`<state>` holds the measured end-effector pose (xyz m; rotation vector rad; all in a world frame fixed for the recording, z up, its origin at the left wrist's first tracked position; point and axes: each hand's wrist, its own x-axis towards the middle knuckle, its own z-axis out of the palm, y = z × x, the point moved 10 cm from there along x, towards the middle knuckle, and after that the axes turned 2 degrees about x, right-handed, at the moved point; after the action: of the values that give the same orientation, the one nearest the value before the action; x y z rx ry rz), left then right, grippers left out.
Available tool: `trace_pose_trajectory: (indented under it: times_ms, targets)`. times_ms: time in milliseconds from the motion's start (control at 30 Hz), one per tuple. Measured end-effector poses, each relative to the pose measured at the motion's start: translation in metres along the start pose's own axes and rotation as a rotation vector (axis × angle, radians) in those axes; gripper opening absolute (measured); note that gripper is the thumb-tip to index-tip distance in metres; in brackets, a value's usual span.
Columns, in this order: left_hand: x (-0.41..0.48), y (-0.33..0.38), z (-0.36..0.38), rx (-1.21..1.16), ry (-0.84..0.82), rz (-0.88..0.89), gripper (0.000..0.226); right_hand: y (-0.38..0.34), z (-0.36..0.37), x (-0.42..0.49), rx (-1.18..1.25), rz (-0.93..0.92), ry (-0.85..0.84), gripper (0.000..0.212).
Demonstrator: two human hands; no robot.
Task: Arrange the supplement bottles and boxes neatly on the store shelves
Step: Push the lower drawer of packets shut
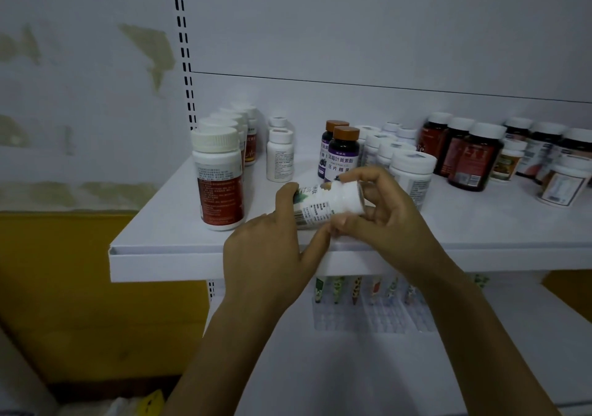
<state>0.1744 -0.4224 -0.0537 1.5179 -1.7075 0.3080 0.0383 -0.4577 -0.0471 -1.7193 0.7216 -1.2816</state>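
1. White bottle (322, 206) at frame centre, lying on its side in the air just above the front part of the shelf (160, 239), cap end toward the right.
2. Left hand (269, 255) grips the bottle's body: fingers curled over the top at the bottom end, thumb pressed under the label.
3. Right hand (387, 223) grips the cap end: fingers wrapped round the cap from behind, index arched over the top, thumb below. Both hands clamped on the same bottle.
4. Shelf is white, runs across the middle of the frame, front lip just under the hands.
5. Left of centre: a row of red-label bottles (219, 178) with white caps, upright, lined front to back; the front one is near the left hand, not touching.
6. Right of that row: two small white bottles (279, 159), upright, one behind the other.
7. Behind the held bottle: two purple-label bottles (342, 156) with brown caps, upright, the front one partly hidden by the held bottle.
8. Right of those: a cluster of white-cap bottles (411, 172), upright, the nearest just behind the right hand.
9. Right side of frame: dark bottles (471, 159) with red labels and white caps, more mixed bottles behind; a wide white jar (563, 182) near the right edge.
10. Under the shelf, below centre: a row of patterned pens (355, 287) hanging, blurry.
11. Upper left: slotted post (182, 47) of the rack; yellow panel (80, 287) at lower left.
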Motion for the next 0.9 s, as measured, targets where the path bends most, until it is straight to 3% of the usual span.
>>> trace_pose_trajectory:
  times_ms: [133,200,300,500,600,900]
  targets:
    - [-0.001,0.002,0.001,-0.003,-0.02,0.008,0.078,0.002,-0.002,0.0,0.049,-0.001,0.015,0.028]
    - [-0.001,0.005,0.0,-0.011,-0.019,0.041,0.082,0.001,-0.001,-0.001,0.059,-0.012,-0.012,0.032]
    - [0.0,0.008,-0.001,-0.023,-0.044,0.06,0.078,-0.002,0.001,-0.002,0.057,-0.024,-0.052,0.041]
    - [0.0,0.006,-0.001,0.019,-0.014,0.058,0.07,0.005,0.004,0.001,0.06,0.047,-0.003,0.044]
    - [-0.002,0.007,-0.001,-0.002,-0.007,0.057,0.062,-0.001,-0.002,-0.002,0.054,-0.002,0.057,0.049]
    - [0.0,0.005,-0.005,-0.043,0.055,0.045,0.061,-0.006,-0.006,-0.004,0.075,-0.085,0.089,0.039]
